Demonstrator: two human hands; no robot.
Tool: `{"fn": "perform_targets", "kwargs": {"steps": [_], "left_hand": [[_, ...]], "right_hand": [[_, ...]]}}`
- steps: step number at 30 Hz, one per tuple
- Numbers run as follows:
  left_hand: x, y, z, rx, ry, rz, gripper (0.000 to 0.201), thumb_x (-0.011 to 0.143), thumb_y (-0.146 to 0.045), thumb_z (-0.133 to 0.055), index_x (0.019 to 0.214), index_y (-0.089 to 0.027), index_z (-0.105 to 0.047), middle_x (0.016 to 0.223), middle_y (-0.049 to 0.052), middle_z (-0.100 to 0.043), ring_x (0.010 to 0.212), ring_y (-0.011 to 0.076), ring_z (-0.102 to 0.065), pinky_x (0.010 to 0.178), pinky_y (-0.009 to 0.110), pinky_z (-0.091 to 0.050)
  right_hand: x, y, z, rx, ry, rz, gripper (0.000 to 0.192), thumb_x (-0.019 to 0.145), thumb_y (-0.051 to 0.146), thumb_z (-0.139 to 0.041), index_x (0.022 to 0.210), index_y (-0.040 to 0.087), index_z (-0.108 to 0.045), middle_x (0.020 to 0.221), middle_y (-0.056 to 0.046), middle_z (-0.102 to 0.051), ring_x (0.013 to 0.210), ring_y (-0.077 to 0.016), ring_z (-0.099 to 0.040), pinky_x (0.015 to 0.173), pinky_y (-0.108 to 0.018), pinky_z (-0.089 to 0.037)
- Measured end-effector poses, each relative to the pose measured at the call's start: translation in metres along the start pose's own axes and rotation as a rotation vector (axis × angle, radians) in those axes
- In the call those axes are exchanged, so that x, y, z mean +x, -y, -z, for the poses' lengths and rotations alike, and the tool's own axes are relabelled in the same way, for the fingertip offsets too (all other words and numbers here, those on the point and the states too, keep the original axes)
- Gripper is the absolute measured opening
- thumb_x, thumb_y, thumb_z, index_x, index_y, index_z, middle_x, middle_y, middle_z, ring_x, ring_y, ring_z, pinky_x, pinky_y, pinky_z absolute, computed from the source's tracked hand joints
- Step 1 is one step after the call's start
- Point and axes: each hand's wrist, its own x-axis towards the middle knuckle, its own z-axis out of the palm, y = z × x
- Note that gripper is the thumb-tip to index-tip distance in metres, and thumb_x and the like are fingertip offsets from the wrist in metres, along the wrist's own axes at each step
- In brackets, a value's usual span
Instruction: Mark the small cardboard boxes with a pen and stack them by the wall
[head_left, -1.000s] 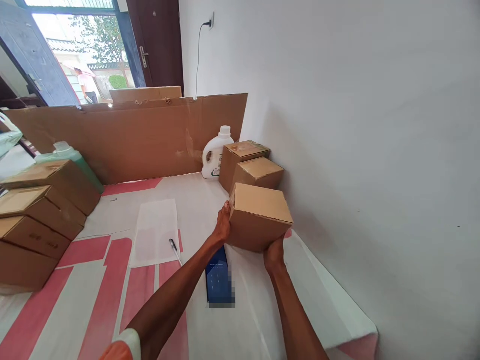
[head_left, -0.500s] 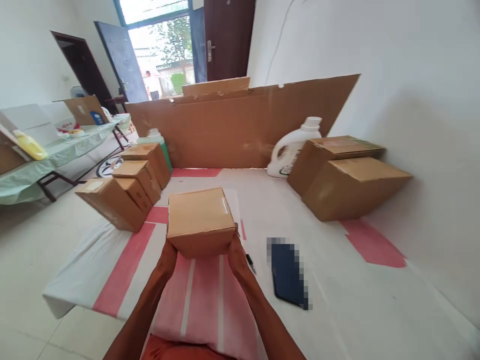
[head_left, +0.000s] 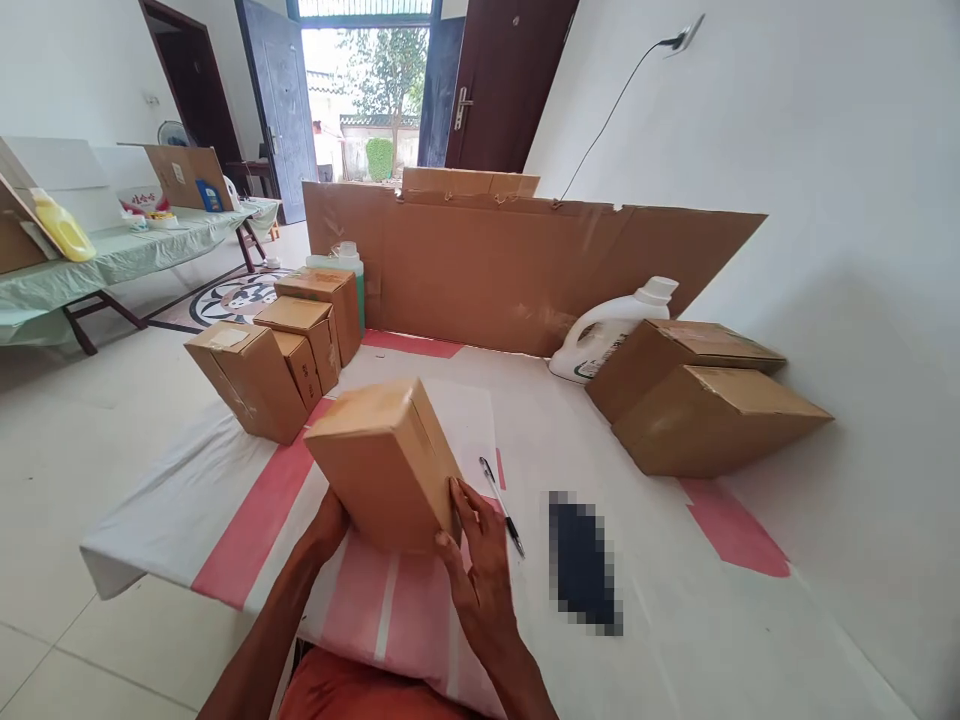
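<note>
Left hand (head_left: 328, 522) and right hand (head_left: 480, 560) hold a tilted cardboard box (head_left: 369, 478) between them by the near edge of the surface (head_left: 532, 430); best grip both sides snugly.

The head view looks forward and steeply down, close over the nearest cardboard box (head_left: 386, 475), facing an upright cardboard sheet (head_left: 480, 270).
</note>
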Motion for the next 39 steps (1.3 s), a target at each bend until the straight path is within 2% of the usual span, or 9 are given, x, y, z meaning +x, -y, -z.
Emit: {"fn": "perform_targets", "kwargs": {"steps": [4,9,15,18,24,28,31,35,39], "left_hand": [[-0.008,-0.001,-0.008,-0.041,0.046,0.146,0.067,0.091,-0.073,-0.049,0.128,-0.021,-0.07,0.127,0.015,-0.077,0.118,0.0378,-0.071,0.103,0.06,-0.055],[-0.028,0.0,-0.012,0.06,0.022,0.122,0.064,0.09,-0.073,-0.054,0.114,-0.018,-0.075,0.118,0.017,-0.08,0.117,0.0398,-0.072,0.104,0.061,-0.053],[-0.042,-0.011,-0.027,0.295,-0.188,-0.21,0.078,0.099,-0.068,-0.047,0.164,-0.029,-0.029,0.174,0.01,-0.028,0.161,0.029,-0.024,0.131,0.052,-0.019],[-0.037,-0.021,-0.033,0.482,-0.228,-0.367,0.074,0.104,-0.063,-0.042,0.168,-0.035,-0.017,0.179,0.004,-0.006,0.165,0.0261,-0.007,0.134,0.052,-0.008],[-0.033,-0.042,-0.038,0.906,-0.07,-0.559,0.057,0.11,-0.052,-0.027,0.166,-0.039,-0.023,0.178,0.002,-0.012,0.165,0.0261,-0.004,0.132,0.058,-0.009],[-0.044,-0.064,-0.05,0.893,0.046,-0.639,0.061,0.11,-0.054,-0.027,0.168,-0.035,-0.019,0.178,0.004,-0.012,0.165,0.0268,-0.001,0.133,0.057,-0.005],[-0.048,-0.079,-0.06,0.682,0.134,-0.562,0.064,0.108,-0.061,-0.027,0.161,-0.029,-0.04,0.17,0.008,-0.036,0.16,0.0282,-0.027,0.131,0.053,-0.021],[-0.04,-0.085,-0.07,0.402,-0.093,-0.456,0.065,0.104,-0.067,-0.032,0.12,-0.021,-0.075,0.133,0.012,-0.071,0.126,0.0292,-0.064,0.106,0.046,-0.052],[-0.04,-0.083,-0.082,0.374,-0.299,-0.45,0.064,0.103,-0.067,-0.037,0.084,-0.019,-0.074,0.093,0.01,-0.075,0.089,0.0256,-0.067,0.082,0.039,-0.052]], "right_hand": [[-0.006,0.022,0.006,-0.209,-0.066,0.275,0.067,0.099,0.051,-0.059,0.162,0.046,-0.037,0.143,-0.012,-0.052,0.13,-0.0401,-0.05,0.105,-0.063,-0.044],[-0.023,0.02,0.009,-0.171,-0.013,0.286,0.084,0.095,0.064,-0.058,0.168,0.039,-0.023,0.161,-0.014,-0.037,0.145,-0.0461,-0.039,0.113,-0.068,-0.038],[-0.025,-0.007,0.012,0.211,-0.037,-0.234,0.058,0.101,0.063,-0.05,0.148,0.031,-0.059,0.145,-0.012,-0.063,0.135,-0.0371,-0.058,0.111,-0.058,-0.048],[-0.022,-0.019,0.012,0.376,-0.012,-0.471,0.069,0.095,0.077,-0.046,0.134,0.025,-0.072,0.128,-0.015,-0.074,0.124,-0.0374,-0.065,0.106,-0.056,-0.052],[-0.008,-0.019,0.028,0.483,-0.075,-0.552,0.082,0.088,0.085,-0.049,0.132,0.02,-0.072,0.131,-0.017,-0.073,0.12,-0.039,-0.066,0.094,-0.052,-0.058],[0.005,0.009,0.059,0.348,-0.098,-0.488,0.082,0.089,0.081,-0.051,0.138,0.018,-0.069,0.14,-0.016,-0.068,0.129,-0.0391,-0.061,0.094,-0.046,-0.058],[0.005,0.04,0.08,0.24,-0.101,-0.43,0.078,0.091,0.074,-0.056,0.151,0.023,-0.056,0.143,-0.013,-0.066,0.124,-0.0324,-0.065,0.089,-0.037,-0.06],[-0.013,0.07,0.09,0.402,0.174,-0.568,0.081,0.09,0.072,-0.061,0.148,0.017,-0.05,0.064,-0.001,-0.071,0.045,-0.0196,-0.062,0.039,-0.026,-0.048],[-0.041,0.076,0.085,0.335,0.213,-0.644,0.068,0.085,0.078,-0.061,0.121,0.02,-0.06,0.05,0.002,-0.064,0.041,-0.0204,-0.061,0.04,-0.027,-0.047]]}}
